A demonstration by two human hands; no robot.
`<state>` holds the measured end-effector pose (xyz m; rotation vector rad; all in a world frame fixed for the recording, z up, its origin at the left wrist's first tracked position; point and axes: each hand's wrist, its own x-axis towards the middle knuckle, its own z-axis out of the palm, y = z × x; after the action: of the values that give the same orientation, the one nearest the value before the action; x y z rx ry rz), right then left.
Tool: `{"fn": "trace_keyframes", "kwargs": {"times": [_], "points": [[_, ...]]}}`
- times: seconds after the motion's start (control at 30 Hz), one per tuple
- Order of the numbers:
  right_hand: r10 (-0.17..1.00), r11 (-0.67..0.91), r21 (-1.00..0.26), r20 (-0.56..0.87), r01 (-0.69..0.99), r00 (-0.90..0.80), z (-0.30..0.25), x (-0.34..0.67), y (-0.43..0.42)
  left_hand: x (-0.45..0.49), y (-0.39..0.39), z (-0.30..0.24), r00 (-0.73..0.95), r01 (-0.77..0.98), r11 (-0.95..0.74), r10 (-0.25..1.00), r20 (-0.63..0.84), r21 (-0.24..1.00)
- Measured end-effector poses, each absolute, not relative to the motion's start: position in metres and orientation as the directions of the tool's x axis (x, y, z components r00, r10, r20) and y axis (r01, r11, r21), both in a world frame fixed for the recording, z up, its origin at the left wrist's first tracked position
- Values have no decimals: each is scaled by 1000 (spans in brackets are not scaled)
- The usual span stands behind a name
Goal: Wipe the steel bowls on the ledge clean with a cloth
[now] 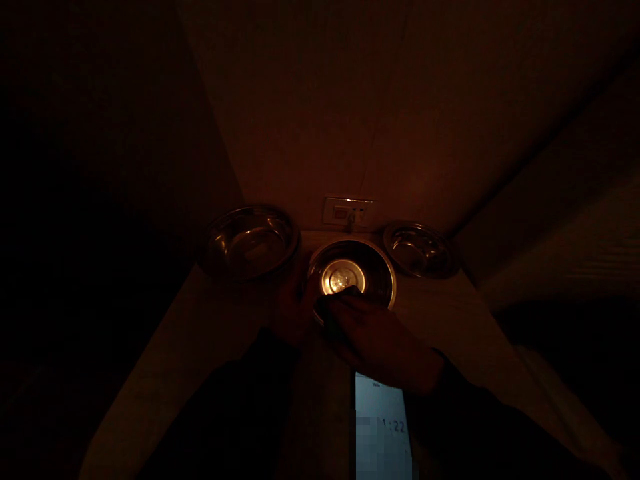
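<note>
In the dim light, a shiny metal bowl (387, 267) stands in the middle of the table, its round bottom glowing with a reflection. My left hand (294, 308) is at the bowl's left side, fingers closed against the rim; much of it is lost in shadow. Over the near rim reaches my right hand (373, 333), closed on a dark, cloth-like piece (333, 308) that is pressed to the bowl's inner near side. The exact kind of this dark piece is hard to make out. Below my right wrist lies a phone (383, 407) with its screen lit.
A wider metal basin (250, 243) stands at the back left of the wooden table (165, 360). Another metal dish (420, 250) is at the back right. Behind them, the wall carries a socket plate (350, 212) with something plugged in.
</note>
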<state>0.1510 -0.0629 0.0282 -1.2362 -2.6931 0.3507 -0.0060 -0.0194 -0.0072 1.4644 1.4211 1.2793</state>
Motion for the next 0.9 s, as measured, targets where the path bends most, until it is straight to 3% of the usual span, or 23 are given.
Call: {"fn": "trace_keyframes", "kwargs": {"times": [0.23,0.4,0.63,0.9], "points": [[790,597,-241,10,766,-613,30,147,-61,-3,-20,-7,-182,193,-68,978,103,979],[831,540,-273,19,796,-557,29,145,-59,2,-26,-13,-57,232,-40,997,54,972],[802,558,-341,-12,756,-598,34,149,-63,-1,-28,-12,-70,295,-103,989,129,950],[822,531,-267,-65,804,-565,44,160,-67,-6,-24,-11,-63,301,-134,985,160,944]]}}
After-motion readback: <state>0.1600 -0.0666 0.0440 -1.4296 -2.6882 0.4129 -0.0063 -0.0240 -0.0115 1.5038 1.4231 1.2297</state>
